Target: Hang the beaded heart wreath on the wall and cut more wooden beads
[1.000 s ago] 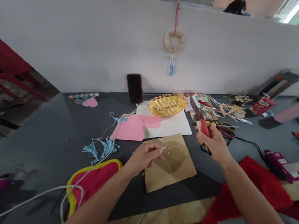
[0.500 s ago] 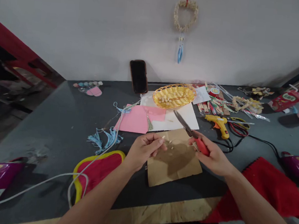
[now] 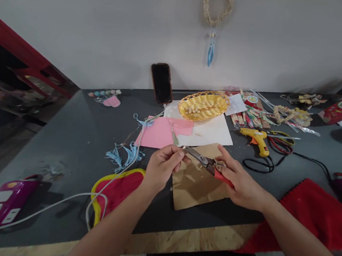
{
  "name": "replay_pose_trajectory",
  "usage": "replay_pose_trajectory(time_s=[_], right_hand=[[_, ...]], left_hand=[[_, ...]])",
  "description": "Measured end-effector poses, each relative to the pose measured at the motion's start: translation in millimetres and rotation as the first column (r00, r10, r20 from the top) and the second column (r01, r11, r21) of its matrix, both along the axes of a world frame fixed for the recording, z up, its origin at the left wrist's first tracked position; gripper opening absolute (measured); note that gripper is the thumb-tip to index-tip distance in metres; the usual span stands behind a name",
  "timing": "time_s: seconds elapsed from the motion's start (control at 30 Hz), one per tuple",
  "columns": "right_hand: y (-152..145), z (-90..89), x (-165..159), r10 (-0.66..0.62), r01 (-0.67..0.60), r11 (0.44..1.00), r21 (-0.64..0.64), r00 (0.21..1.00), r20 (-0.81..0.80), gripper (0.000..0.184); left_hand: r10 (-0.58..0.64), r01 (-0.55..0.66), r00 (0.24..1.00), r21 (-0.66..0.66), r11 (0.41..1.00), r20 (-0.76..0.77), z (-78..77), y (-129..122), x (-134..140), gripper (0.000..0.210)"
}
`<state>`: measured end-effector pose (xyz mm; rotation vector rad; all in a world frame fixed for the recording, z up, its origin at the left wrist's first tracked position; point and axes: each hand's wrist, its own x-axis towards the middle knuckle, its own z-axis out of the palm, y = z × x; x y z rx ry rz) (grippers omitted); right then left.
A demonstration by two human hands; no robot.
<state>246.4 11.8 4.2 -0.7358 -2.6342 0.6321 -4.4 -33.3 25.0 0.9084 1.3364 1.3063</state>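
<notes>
My right hand (image 3: 238,178) grips red-handled pruning shears (image 3: 205,161), whose dark metal tip points left and reaches my left fingertips. In a pinch of thumb and forefinger, my left hand (image 3: 166,165) holds a small pale piece (image 3: 184,147); it is too small for me to name, and its end is at the shears' tip. Below both hands lies a sheet of brown paper (image 3: 194,193). Just beyond are pink paper (image 3: 155,132) with a tassel (image 3: 174,136) on it, and a white sheet (image 3: 214,133).
A yellow woven basket (image 3: 204,107) holding small pale bits stands behind. To the right lie a yellow glue gun (image 3: 257,139) and red cloth (image 3: 308,217). Blue tassels (image 3: 124,156), a white cable (image 3: 126,166) and a phone (image 3: 162,84) are on the left.
The shears have swung down and left, so their tip now meets the small piece at my left fingertips. My view has shifted slightly.
</notes>
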Motion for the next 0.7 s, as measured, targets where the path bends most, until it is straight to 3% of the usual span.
replay_pose_trajectory(time_s=[0.7], right_hand=[[-2.9, -1.5, -2.3, -0.031, 0.015, 0.988, 0.155, 0.994, 0.106, 0.047]], left_hand=[[-0.038, 0.039, 0.997, 0.013, 0.999, -0.063, -8.5, 0.3, 1.1, 0.013]])
